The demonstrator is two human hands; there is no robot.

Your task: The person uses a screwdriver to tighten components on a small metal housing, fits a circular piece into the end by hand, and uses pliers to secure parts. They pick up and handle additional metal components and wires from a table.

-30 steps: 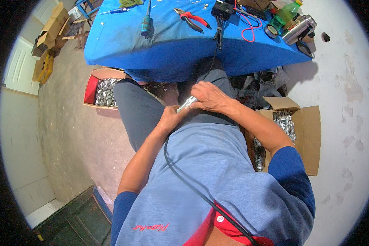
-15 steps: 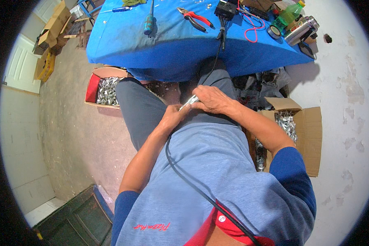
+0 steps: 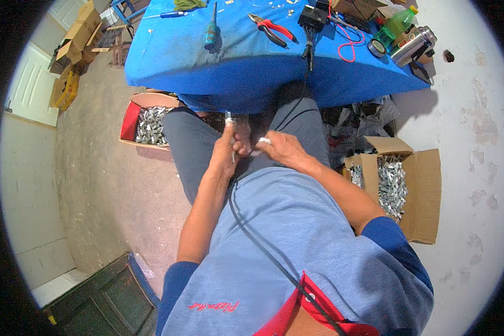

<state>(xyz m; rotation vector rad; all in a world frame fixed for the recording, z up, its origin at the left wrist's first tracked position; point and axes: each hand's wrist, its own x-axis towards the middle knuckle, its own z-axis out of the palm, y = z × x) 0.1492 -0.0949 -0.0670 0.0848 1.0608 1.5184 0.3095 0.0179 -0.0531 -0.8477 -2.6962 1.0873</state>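
Above my lap, my left hand [image 3: 225, 150] is closed round a slim silvery metal piece [image 3: 228, 116], whose tip stands up past the thumb. A short distance to the right, my right hand [image 3: 287, 150] is closed with a small whitish piece [image 3: 265, 140] at its thumb and fingertips; its exact kind is too small to make out. A thin black cable [image 3: 246, 215] runs down over my shirt. Beyond my left knee, an open carton [image 3: 127, 120] with a red inner side holds many small silvery metal parts [image 3: 151, 125].
A blue-covered table [image 3: 235, 73] is in front, carrying a screwdriver [image 3: 210, 35], red-handled pliers [image 3: 271, 29], a black box with leads [image 3: 312, 18], a green bottle [image 3: 396, 27] and a steel flask [image 3: 413, 46]. At right, another carton [image 3: 423, 190] of metal parts stands against the wall.
My hands were together on one silvery piece. They have come apart: the left holds a metal piece pointing up, the right a small whitish piece.
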